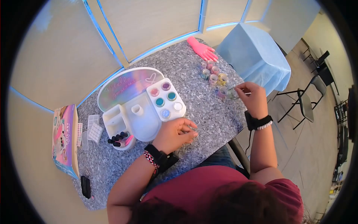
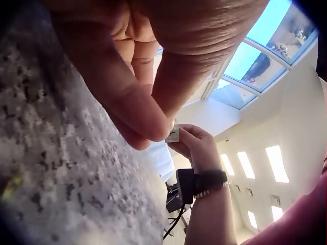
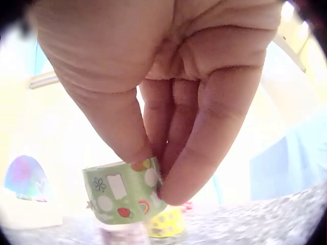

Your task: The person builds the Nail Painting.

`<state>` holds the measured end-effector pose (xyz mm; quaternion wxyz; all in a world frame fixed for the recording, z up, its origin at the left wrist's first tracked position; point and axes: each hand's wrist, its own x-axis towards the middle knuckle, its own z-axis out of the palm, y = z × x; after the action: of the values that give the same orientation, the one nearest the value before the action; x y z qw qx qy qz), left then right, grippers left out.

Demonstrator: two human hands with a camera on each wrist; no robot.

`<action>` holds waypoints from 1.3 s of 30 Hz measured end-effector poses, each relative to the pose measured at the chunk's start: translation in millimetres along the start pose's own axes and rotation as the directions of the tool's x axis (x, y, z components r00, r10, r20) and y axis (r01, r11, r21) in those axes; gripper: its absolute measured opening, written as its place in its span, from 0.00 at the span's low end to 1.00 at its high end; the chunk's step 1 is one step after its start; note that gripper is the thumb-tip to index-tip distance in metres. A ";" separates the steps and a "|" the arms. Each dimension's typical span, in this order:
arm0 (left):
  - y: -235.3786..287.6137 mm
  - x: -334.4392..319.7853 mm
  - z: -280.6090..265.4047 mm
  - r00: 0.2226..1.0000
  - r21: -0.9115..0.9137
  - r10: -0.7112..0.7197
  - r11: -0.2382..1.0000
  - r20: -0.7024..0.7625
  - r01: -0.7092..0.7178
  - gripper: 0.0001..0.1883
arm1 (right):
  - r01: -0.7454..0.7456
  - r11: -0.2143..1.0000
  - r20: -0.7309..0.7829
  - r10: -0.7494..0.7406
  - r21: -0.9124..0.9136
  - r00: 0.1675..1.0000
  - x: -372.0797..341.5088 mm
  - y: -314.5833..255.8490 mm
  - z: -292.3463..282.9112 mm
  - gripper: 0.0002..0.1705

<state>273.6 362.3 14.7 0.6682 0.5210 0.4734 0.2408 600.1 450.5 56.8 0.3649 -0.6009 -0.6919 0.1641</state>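
Observation:
My right hand pinches a green roll of sticker tape between thumb and fingers. The roll has flower, strawberry and rainbow prints and is tilted in the right wrist view. It overlaps a pale roll below it there, with a yellow roll just behind. Several more tape rolls are bunched on the table to the left of this hand. My left hand hovers at the front right of the white vanity station, fingers loosely bent and holding nothing.
Pots of coloured glitter sit in the vanity station's tray, with black-capped bottles in its front cup. A pink hand model lies at the far table edge. On the left stand a box and, nearer, a black case.

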 end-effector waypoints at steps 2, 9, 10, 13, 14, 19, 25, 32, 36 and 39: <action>19.9 1.9 -0.5 0.998 0.001 -0.058 0.998 -0.019 0.058 0.17 | 0.039 0.998 0.005 -0.039 0.055 0.999 -15.2 -20.2 6.5 0.05; 11.6 18.1 14.7 0.968 -0.061 0.208 0.974 -0.143 -0.218 0.27 | 0.175 0.977 0.083 -0.186 0.123 0.979 -51.3 -79.6 45.7 0.08; 12.1 14.4 16.9 0.950 -0.048 0.245 0.965 -0.191 -0.259 0.28 | 0.199 0.965 0.097 -0.217 0.172 0.971 -52.8 -82.4 49.2 0.09; 15.7 -3.3 16.7 0.946 -0.034 0.211 0.973 -0.246 -0.226 0.28 | 0.110 0.946 0.238 -0.188 0.305 0.953 -57.1 -87.6 53.0 0.14; 17.3 -11.2 16.4 0.947 -0.036 0.211 0.973 -0.243 -0.226 0.28 | 0.057 0.931 0.304 -0.176 0.361 0.936 -57.6 -88.1 52.6 0.17; 1.4 -31.6 14.6 0.944 -0.079 0.233 0.963 -0.235 -0.257 0.25 | -0.149 0.868 0.512 -0.133 0.473 0.849 -55.2 -82.4 52.0 0.23; -16.0 -16.8 3.4 0.935 -0.155 0.236 0.946 -0.264 -0.283 0.23 | 0.005 0.925 0.304 -0.131 0.380 0.944 -10.1 -56.7 35.8 0.25; -14.8 3.6 2.3 0.882 -0.153 0.308 0.912 -0.356 -0.380 0.25 | 0.081 0.992 0.118 -0.069 -0.094 0.991 71.2 8.5 24.2 0.29; -8.5 0.8 3.9 0.825 -0.011 0.348 0.919 -0.445 -0.394 0.24 | 0.035 0.991 0.264 0.001 -0.131 0.965 84.7 20.6 37.2 0.32; -2.2 -8.4 4.6 0.840 -0.015 0.361 0.916 -0.404 -0.401 0.24 | -0.037 0.991 0.314 0.077 -0.131 0.946 83.9 15.3 38.4 0.30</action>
<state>273.6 352.5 15.8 0.5231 0.5118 0.4721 0.4915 583.1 541.8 46.3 0.2060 -0.6077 -0.7328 0.2264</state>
